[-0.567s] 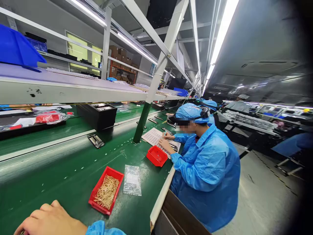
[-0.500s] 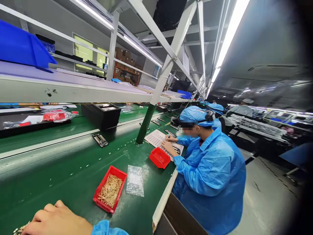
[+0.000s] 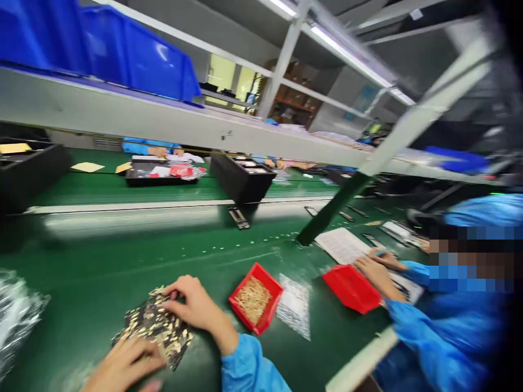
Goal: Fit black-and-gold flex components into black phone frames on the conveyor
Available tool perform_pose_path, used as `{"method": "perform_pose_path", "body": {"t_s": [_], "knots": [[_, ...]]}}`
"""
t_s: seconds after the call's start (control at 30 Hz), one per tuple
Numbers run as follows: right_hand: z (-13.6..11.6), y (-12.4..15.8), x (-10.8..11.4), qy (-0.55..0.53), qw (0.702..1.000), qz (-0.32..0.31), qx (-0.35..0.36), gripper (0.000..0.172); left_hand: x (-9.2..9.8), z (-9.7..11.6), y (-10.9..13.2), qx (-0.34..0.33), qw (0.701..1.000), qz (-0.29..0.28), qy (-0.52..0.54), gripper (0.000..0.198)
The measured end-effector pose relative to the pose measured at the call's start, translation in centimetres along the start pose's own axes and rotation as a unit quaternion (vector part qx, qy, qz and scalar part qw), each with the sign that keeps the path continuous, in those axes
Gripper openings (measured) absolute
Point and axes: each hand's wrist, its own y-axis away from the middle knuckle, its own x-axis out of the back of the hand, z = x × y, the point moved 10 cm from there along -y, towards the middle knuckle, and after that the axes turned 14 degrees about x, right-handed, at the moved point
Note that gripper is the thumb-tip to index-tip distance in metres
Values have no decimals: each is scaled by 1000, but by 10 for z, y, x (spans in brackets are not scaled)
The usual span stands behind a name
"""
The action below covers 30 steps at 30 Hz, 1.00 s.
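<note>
The step in hand looks like handling pale bits [image 3: 172, 345] on the dark sheet [image 3: 152, 320] on the desk [image 3: 102, 261], right hand [image 3: 194, 302] and left hand [image 3: 126, 363] half-curled over it, any hold unclear, a fine pinch seemingly called for.

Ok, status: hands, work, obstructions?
Left hand at near edge of dark sheet; right hand, far side. Pale pieces strewn across. Filled red bin nearby, probably not blocking.
</note>
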Motion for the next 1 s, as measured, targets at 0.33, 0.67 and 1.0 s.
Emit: {"method": "perform_pose_path", "body": {"t_s": [0.33,0.67,1.0], "knots": [[26,6,-1,-14,998,-21,-49,12,54,-120,-29,279,940,179,80,43],[2,0,-14,-20,999,-45,-13,13,40,-97,-29,214,961,141,104,34],[-12,0,-31,-140,990,-14,-9,19,9,-64,-33,162,981,31,106,34]]}}
